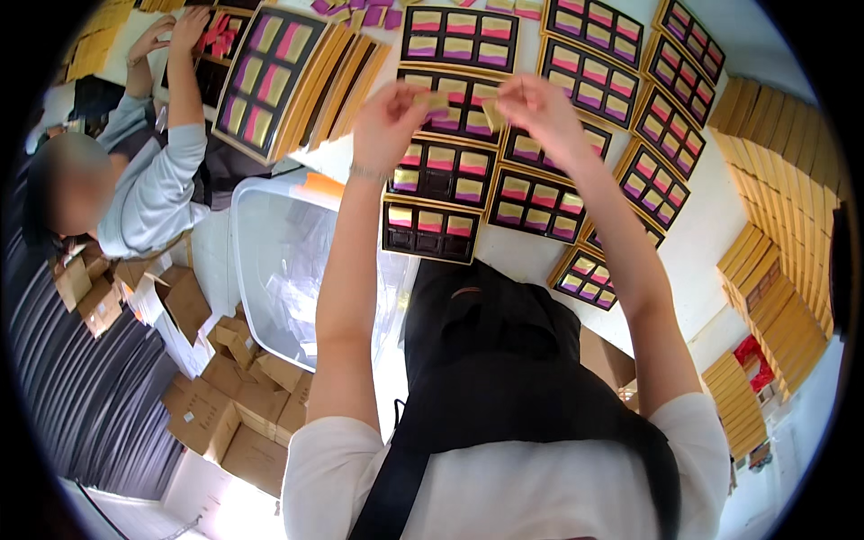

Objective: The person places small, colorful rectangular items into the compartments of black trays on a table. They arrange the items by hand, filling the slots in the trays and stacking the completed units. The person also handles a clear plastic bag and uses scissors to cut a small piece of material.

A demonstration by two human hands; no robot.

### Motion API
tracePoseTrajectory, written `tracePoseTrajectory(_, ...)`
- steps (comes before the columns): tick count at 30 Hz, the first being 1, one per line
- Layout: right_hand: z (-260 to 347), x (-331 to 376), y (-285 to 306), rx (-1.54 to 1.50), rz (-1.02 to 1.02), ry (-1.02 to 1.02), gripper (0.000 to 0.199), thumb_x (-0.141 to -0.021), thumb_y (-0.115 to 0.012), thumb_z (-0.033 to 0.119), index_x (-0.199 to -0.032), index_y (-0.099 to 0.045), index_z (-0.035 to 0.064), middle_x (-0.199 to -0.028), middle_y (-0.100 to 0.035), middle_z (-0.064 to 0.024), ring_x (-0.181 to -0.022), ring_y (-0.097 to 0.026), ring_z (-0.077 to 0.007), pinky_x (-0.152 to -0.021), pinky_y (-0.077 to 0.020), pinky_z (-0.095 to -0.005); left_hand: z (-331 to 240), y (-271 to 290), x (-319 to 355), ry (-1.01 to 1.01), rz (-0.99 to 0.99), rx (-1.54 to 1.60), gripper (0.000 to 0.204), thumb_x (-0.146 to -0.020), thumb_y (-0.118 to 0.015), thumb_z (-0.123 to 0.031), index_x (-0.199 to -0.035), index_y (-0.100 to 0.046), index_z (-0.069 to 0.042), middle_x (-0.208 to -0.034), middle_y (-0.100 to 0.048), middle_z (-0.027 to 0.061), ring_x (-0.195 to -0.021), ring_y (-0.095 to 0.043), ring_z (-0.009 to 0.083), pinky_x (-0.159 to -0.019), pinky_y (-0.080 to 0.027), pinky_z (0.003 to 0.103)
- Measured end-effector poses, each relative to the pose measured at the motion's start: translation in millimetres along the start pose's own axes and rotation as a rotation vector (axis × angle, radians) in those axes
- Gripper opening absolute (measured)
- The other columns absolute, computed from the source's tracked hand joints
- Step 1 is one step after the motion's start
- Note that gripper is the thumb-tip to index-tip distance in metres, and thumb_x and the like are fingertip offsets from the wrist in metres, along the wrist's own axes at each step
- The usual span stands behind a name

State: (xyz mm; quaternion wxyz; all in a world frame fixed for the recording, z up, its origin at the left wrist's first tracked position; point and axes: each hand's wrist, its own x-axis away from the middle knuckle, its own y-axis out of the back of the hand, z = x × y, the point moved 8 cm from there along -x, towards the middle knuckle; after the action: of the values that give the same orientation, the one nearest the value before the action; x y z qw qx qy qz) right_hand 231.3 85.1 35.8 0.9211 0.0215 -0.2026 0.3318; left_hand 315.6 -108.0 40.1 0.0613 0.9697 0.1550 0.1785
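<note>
Both my hands are over the far part of a white table. My left hand [391, 126] pinches a small gold and purple packet [437, 110] between thumb and fingers. A gold packet [493, 114] is in the pinch of my right hand [540, 110]. Beneath them lies a black six-compartment tray [468, 92] holding gold, pink and purple packets, partly hidden by my hands. Closer to me, another tray [439, 184] has a bare middle compartment in its near row. The nearest tray [430, 245] has packets in its far row only.
Several filled trays [589, 83] spread to the right. Stacked trays [270, 76] stand at the left, with loose purple packets [360, 13] behind. A clear plastic bin [279, 261] sits left of my body. Cardboard boxes [243, 405] lie lower left. A co-worker [153, 180] handles red ribbon.
</note>
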Motion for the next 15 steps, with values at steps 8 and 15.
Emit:
tracePoseTrajectory(8,-65.2,83.2,-82.1,0.209,0.014,-0.172,0.029,-0.093,-0.044,0.002,-0.118,-0.060,0.0052,-0.079,-0.058,-0.0052,-0.076,-0.063,-0.0131,-0.060,-0.0520,-0.0263,119.1,64.5,175.3,0.243,-0.206,-0.276,0.019,-0.079,-0.070,-0.007,-0.098,-0.072,-0.004,-0.082,-0.069,0.0045,-0.071,-0.064,0.0095,-0.066,-0.052,0.025)
tracePoseTrajectory(15,-83.0,66.2,-110.6,0.515,-0.165,0.173,0.021,-0.084,-0.062,0.006,-0.104,-0.060,-0.0003,-0.089,-0.062,-0.0168,-0.080,-0.064,-0.0310,-0.070,-0.0510,-0.0386,108.6,51.5,195.5,-0.095,-0.362,-0.586,0.024,-0.076,-0.071,-0.007,-0.099,-0.074,-0.013,-0.085,-0.065,0.0038,-0.073,-0.063,0.0150,-0.066,-0.051,0.029)
